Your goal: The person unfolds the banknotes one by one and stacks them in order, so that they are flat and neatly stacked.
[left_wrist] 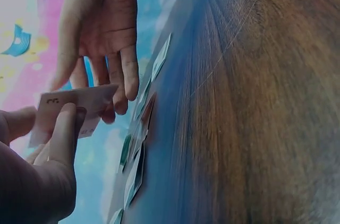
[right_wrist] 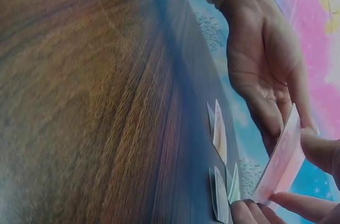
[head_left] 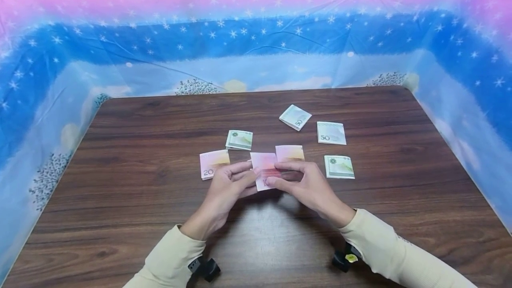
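Both hands hold a folded pink-red banknote [head_left: 263, 170] above the middle of the table. My left hand [head_left: 226, 186] pinches its left edge, the thumb lying on the face. From the other side my right hand [head_left: 312, 188] grips it, thumb at the lower corner and index finger at the upper edge. The left wrist view shows the folded note [left_wrist: 74, 108] edge-on between the hands. Behind the left hand lies a folded pink 20 note [head_left: 214, 161]; another pink-orange folded note [head_left: 290, 152] is partly hidden behind the right hand.
On the brown wooden table [head_left: 160, 123] lie more folded notes: a green one [head_left: 239, 140] at the back left, a 50 note [head_left: 295, 117] farthest away, another 50 note [head_left: 331, 133] and a green note [head_left: 339, 166] to the right. A patterned cloth [head_left: 256, 39] surrounds the table.
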